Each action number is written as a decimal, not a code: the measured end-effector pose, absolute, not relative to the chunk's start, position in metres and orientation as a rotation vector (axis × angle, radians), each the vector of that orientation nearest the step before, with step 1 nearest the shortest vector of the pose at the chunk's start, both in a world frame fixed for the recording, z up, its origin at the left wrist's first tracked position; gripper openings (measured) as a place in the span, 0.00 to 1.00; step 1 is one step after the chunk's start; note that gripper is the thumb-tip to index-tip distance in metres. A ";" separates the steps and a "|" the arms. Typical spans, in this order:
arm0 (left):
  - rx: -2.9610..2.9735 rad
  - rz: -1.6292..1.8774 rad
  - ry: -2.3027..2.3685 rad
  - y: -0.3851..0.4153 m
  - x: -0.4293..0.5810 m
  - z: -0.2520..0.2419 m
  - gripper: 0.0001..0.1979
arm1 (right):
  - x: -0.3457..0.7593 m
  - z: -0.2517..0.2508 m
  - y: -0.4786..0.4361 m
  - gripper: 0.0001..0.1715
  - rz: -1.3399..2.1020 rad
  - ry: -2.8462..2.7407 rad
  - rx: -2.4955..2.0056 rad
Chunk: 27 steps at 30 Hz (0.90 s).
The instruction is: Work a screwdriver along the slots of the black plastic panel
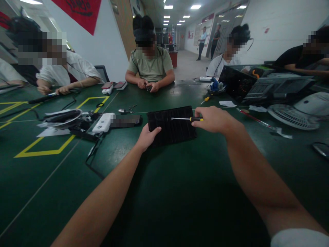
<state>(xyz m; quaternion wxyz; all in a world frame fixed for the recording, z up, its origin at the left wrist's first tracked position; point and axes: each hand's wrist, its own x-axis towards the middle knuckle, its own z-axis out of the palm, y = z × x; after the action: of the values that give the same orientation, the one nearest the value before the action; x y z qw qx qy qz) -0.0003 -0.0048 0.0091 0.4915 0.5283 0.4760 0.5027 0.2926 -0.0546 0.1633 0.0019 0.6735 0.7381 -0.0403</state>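
forearms stretch over the green table. left hand pinches the near corner of the black panel lying mid-table; right hand is closed round a screwdriver, tip on the panel. panel looks unopened: work seems early.

Open green tabletop spreads at six o'clock of the flat black ribbed panel. At nine o'clock a white oblong charger, a dark phone and a loose black cable crowd in. At three o'clock a long red-handled tool and a round white fan grille bar the way.
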 end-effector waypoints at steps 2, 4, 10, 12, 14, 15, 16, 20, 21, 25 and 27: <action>1.278 1.211 1.149 -0.005 -0.001 0.009 0.25 | 0.294 0.162 -0.054 0.20 -0.128 2.330 2.108; 1.278 1.212 1.147 -0.004 -0.001 0.008 0.25 | 0.295 0.163 -0.054 0.18 -0.124 2.338 2.101; 1.292 1.220 1.147 -0.001 -0.003 0.003 0.25 | 0.294 0.164 -0.055 0.18 -0.129 2.355 2.082; 1.290 1.214 1.149 -0.001 -0.003 0.003 0.26 | 0.294 0.164 -0.056 0.18 -0.130 2.353 2.081; 1.292 1.214 1.150 -0.001 -0.003 0.004 0.26 | 0.293 0.165 -0.056 0.18 -0.121 2.355 2.083; 1.294 1.216 1.152 -0.002 -0.002 0.005 0.26 | 0.293 0.165 -0.056 0.18 -0.119 2.356 2.084; 1.293 1.222 1.157 -0.002 -0.002 0.006 0.26 | 0.292 0.166 -0.056 0.19 -0.119 2.357 2.084; 1.277 1.237 1.172 -0.004 0.000 0.008 0.26 | 0.292 0.166 -0.055 0.20 -0.127 2.354 2.073; 1.275 1.235 1.172 -0.004 0.000 0.008 0.27 | 0.292 0.165 -0.055 0.21 -0.123 2.354 2.069; 1.279 1.231 1.161 -0.003 -0.001 0.007 0.26 | 0.292 0.165 -0.055 0.24 -0.083 2.326 2.075; 1.278 1.233 1.161 -0.003 -0.001 0.006 0.26 | 0.290 0.166 -0.055 0.28 -0.082 2.304 2.084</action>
<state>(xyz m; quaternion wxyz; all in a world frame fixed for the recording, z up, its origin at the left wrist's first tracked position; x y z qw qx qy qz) -0.0011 -0.0027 0.0064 0.4880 0.5258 0.4774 0.5074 0.2904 -0.0554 0.1658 0.0169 0.6704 0.7413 -0.0262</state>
